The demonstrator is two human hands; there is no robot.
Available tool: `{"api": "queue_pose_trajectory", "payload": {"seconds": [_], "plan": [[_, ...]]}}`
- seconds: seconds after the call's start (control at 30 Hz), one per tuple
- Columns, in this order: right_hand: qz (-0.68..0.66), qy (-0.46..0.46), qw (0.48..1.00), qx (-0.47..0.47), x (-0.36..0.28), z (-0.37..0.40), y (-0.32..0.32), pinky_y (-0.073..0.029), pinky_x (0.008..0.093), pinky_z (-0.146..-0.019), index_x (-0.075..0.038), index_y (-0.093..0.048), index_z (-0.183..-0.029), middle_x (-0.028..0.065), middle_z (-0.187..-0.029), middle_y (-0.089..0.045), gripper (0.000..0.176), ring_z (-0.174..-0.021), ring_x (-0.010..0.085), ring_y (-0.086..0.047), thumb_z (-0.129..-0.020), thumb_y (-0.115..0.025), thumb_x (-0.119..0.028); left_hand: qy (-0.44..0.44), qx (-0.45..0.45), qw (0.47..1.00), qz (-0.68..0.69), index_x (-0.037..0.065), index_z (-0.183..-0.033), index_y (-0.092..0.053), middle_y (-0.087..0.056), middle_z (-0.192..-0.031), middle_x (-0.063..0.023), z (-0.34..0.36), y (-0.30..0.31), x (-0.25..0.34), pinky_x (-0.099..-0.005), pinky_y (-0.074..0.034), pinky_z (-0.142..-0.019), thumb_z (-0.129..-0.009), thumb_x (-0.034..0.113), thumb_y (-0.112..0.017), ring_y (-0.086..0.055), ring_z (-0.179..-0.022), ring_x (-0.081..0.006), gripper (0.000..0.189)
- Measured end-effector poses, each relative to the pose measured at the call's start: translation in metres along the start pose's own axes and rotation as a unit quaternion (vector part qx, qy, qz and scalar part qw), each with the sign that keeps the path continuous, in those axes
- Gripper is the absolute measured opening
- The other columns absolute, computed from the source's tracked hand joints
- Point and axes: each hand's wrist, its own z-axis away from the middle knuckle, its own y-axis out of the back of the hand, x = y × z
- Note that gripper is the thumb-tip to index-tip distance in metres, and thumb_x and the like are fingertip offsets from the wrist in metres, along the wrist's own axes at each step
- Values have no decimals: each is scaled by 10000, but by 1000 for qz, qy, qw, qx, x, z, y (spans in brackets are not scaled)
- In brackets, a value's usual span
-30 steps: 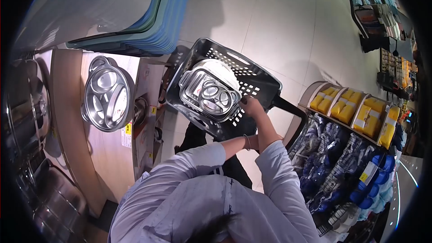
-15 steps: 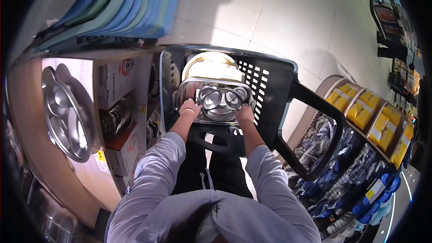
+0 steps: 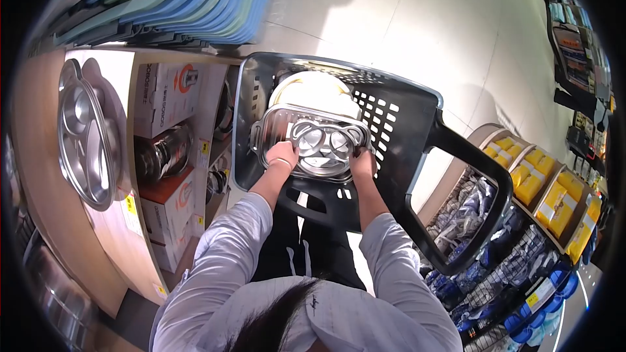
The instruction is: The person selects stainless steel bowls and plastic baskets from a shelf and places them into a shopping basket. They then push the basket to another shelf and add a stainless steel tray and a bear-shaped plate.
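Observation:
A shiny metal divided plate (image 3: 328, 164), shaped like an animal's head with two round ears, lies inside a black plastic shopping basket (image 3: 417, 132). My left hand (image 3: 282, 154) is closed on its left edge. On the opposite edge, my right hand (image 3: 363, 163) grips with curled fingers. Directly beneath the plate is a rectangular metal tray (image 3: 272, 122) with rounded corners. Behind both, a pale round dish (image 3: 315, 91) leans toward the basket's far wall. The basket's thick black handle (image 3: 501, 205) is folded down to the right.
To the left, a wooden shelf (image 3: 107, 267) displays another metal divided plate (image 3: 81, 133) and boxed goods (image 3: 171, 96). Blue and green curved items (image 3: 215, 0) stand at the upper left. On the right are yellow packages (image 3: 531, 168) above wire bins of bagged dark-blue goods (image 3: 502, 241).
The view has shifted, so the basket and its contents sit slightly more to the right. Both hands stay on the divided plate, which looks little changed inside the basket.

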Motion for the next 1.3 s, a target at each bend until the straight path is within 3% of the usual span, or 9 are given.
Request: {"api": "queue_pose_trajectory", "payload": {"seconds": [0.1,0.23,0.43,0.6,0.67,0.77,0.87,1.03,1.3], "plan": [[-99,-5,993,-59,2,10,22,-472,372,-648,-61,-593,-754,112,-757,-625,189,-725,287,-603,-679,-648,-226,-11,14,1000,11,69,-849,-613,-620,-845,-134,14,5,-3,-387,-475,-702,-788,343,-539,-591,-828,-292,290],[-196,111,974,-24,18,20,31,-449,360,-602,25,-550,-710,165,-646,-583,192,-631,312,-577,-685,-640,-143,-53,42,992,104,37,-787,-593,-602,-810,-161,45,16,-16,-392,-447,-697,-771,331,-573,-571,-796,-324,295],[-184,144,967,102,-28,65,96,-437,390,-671,21,-524,-779,185,-750,-543,146,-734,326,-536,-716,-590,-93,-55,113,968,217,22,-766,-576,-592,-758,-173,130,66,-20,-389,-436,-678,-770,345,-582,-560,-741,-345,323],[-280,291,899,168,-106,122,196,-433,377,-690,54,-508,-876,200,-849,-533,178,-753,321,-538,-728,-546,-36,-37,252,917,307,-8,-717,-502,-564,-666,-184,245,120,-15,-386,-427,-601,-768,335,-595,-541,-648,-351,359],[-334,364,857,146,-141,146,236,-441,344,-706,46,-508,-927,183,-887,-533,205,-777,283,-553,-737,-537,-26,-82,297,895,323,-7,-689,-466,-534,-603,-160,281,142,-25,-354,-420,-546,-782,292,-595,-534,-567,-293,338],[-404,432,799,107,-193,212,292,-436,341,-743,34,-506,-972,175,-917,-517,219,-821,274,-544,-753,-494,25,-118,356,801,467,-12,-740,-478,-529,-585,-84,317,170,-53,-278,-411,-497,-796,200,-597,-510,-517,-126,250],[-455,468,756,44,-243,234,294,-452,293,-691,27,-525,-966,129,-912,-529,215,-754,195,-552,-751,-518,17,-119,405,687,592,-24,-845,-511,-563,-626,-33,342,216,-80,-198,-422,-489,-815,100,-575,-506,-525,-72,143],[-418,492,762,34,-324,254,278,-447,282,-658,-11,-562,-944,100,-864,-544,229,-697,169,-529,-716,-555,0,-90,459,604,645,-62,-895,-504,-583,-640,-68,325,258,-143,-197,-447,-488,-783,76,-611,-555,-529,-93,208],[-352,492,794,63,-381,246,237,-452,301,-648,-13,-555,-955,110,-894,-554,261,-669,179,-540,-695,-572,-9,-86,443,633,629,-62,-883,-506,-591,-666,-83,273,272,-206,-210,-479,-506,-774,63,-614,-571,-547,-112,198]]}}
